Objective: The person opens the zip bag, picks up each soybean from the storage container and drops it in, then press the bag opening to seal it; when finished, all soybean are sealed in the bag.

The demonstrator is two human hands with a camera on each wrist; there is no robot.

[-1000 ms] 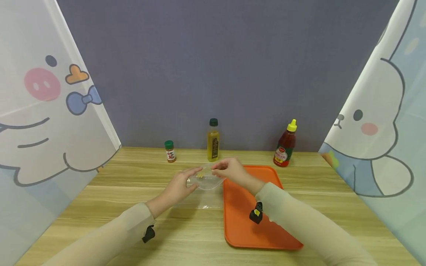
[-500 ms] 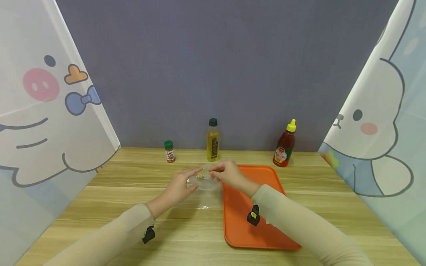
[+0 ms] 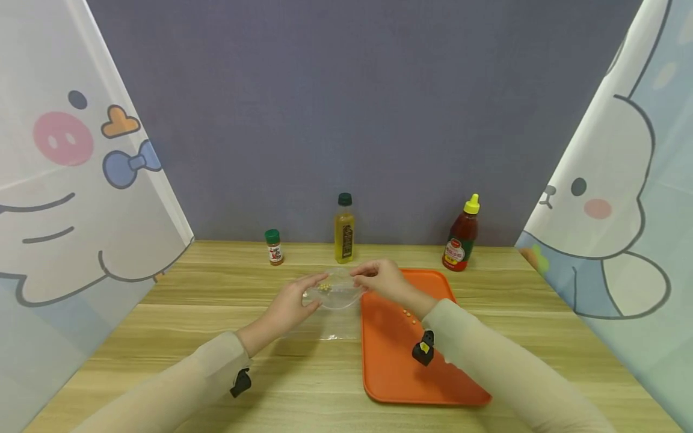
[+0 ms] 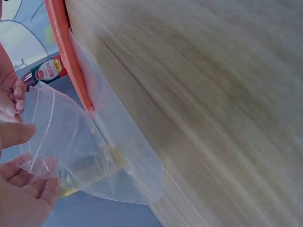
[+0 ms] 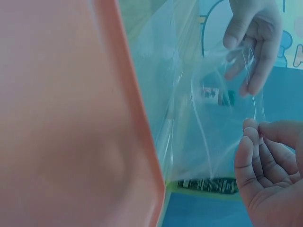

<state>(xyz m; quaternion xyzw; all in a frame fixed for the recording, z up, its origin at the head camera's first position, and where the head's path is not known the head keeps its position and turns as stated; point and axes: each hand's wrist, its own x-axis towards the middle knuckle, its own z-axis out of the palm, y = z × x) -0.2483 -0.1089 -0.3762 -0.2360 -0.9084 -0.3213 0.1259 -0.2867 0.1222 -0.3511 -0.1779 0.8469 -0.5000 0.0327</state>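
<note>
A clear zip bag point(image 3: 338, 294) stands between my hands, its mouth spread. My left hand point(image 3: 290, 308) holds the mouth's left side, thumb and fingers bent around it; in the left wrist view the thumb point(image 4: 16, 134) lies across from the fingers. On the right side, my right hand point(image 3: 384, 281) pinches the bag's edge between thumb and forefinger, as the right wrist view shows at the fingertips point(image 5: 251, 127). Near the left fingertips shows a cluster of small yellow pieces point(image 3: 325, 287); whether they lie inside the bag I cannot tell. Similar pieces point(image 3: 408, 316) lie on the orange tray point(image 3: 400, 373).
Along the back of the wooden table point(image 3: 178, 325) stand a small green-capped spice jar point(image 3: 274, 248), an oil bottle point(image 3: 344, 231) and a red sauce bottle point(image 3: 461, 237) with a yellow cap. The tray's left rim borders the bag; my right forearm covers part of the tray.
My right hand dipped left and over the bag's mouth, then moved back right to its edge. Yellow pieces on the tray now show beside the forearm. The left hand stays put.
</note>
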